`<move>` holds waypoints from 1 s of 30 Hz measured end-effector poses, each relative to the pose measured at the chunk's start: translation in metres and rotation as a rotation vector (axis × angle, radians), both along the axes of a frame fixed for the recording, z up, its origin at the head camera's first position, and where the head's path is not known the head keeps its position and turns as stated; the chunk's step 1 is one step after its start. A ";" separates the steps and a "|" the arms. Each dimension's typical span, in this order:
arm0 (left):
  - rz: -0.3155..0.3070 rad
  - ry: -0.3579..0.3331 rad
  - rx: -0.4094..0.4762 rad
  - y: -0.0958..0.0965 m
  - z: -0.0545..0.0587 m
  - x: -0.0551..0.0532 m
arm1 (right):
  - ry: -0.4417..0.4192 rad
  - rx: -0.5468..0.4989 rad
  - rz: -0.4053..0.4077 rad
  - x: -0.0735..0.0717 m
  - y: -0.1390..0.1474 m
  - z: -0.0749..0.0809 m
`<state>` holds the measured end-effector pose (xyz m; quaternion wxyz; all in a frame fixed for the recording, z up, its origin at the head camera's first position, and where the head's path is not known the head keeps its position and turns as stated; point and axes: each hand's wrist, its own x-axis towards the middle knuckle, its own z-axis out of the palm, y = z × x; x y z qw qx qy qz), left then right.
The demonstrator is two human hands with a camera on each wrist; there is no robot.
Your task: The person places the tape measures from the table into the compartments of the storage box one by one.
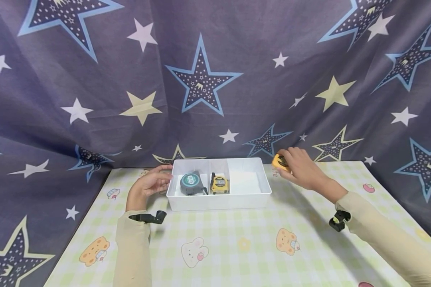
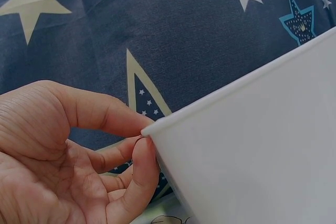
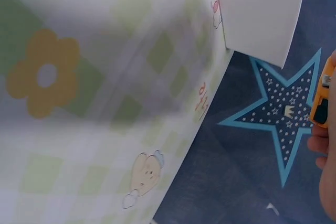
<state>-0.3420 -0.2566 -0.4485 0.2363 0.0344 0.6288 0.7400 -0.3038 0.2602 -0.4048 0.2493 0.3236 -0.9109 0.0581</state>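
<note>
My right hand [image 1: 301,167] grips a yellow and black tape measure [image 1: 279,161], held up beside the right end of a white divided box [image 1: 219,202]. In the right wrist view, part of that tape measure [image 3: 321,98] shows at the right edge, fingers round it. My left hand [image 1: 152,183] is at the box's left end. In the left wrist view, its bent fingertips [image 2: 144,153] touch the outside of the box's corner, just under the rim. A teal and grey tape measure [image 1: 191,181] lies in the left compartment, and a smaller yellow tape measure [image 1: 220,184] in the middle one.
The box's right compartment [image 1: 246,183] shows its white floor. Beneath the box is a table with a green checked cloth [image 1: 230,255] printed with cartoon animals. A dark star-patterned curtain [image 1: 215,131] hangs behind the table's back edge. Both wrists wear black camera mounts [image 1: 147,217].
</note>
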 end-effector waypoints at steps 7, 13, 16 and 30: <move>-0.001 -0.001 0.003 0.001 -0.001 0.000 | -0.013 0.041 0.024 0.001 -0.009 0.008; 0.001 0.001 0.005 0.002 -0.002 -0.001 | -0.007 0.059 0.038 0.001 -0.015 0.012; 0.002 0.001 0.004 0.002 -0.002 -0.001 | 0.002 0.063 0.049 0.001 -0.019 0.014; 0.008 -0.015 0.010 0.000 0.001 0.001 | 0.068 0.124 0.149 -0.006 -0.036 0.024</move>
